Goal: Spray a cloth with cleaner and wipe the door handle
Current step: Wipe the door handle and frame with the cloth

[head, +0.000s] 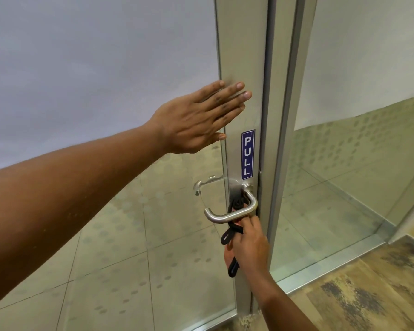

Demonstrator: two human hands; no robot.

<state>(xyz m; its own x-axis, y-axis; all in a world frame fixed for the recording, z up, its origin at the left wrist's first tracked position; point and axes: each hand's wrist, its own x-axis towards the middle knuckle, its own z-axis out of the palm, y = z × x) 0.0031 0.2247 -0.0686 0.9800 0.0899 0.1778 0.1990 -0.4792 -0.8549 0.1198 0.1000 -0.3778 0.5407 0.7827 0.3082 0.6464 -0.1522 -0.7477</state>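
Reaching up from the lower right of the frame, the right hand, its grip pinching a dark twisted cloth just below the door handle. Cloth looping up behind the lever, bunching against the handle's neck, with a loose end hanging down past the palm toward the lower centre. Fingers curling tight around the fabric, touching the underside of the lever.

Stretching in from the left edge across the middle of the frame, the left forearm, ending in the left hand at centre. Grip spread flat, fingers together and extended, holding nothing, fingertips lying against the metal door frame above the handle; thumb pointing toward the glass edge.

Sitting between the two hands on the frame, a blue vertical sticker reading PULL, just above the handle's round base.

Showing through the glass door panel left of the frame, a second lever handle on the far side, partly blurred. Frosted film covering the upper glass, dotted pattern fading lower down.

Standing right of the frame, a fixed glass panel with the same dots.

Lying at lower right, patterned brown flooring; spreading beyond the glass, pale floor tiles.

No containers or spray bottle in view.
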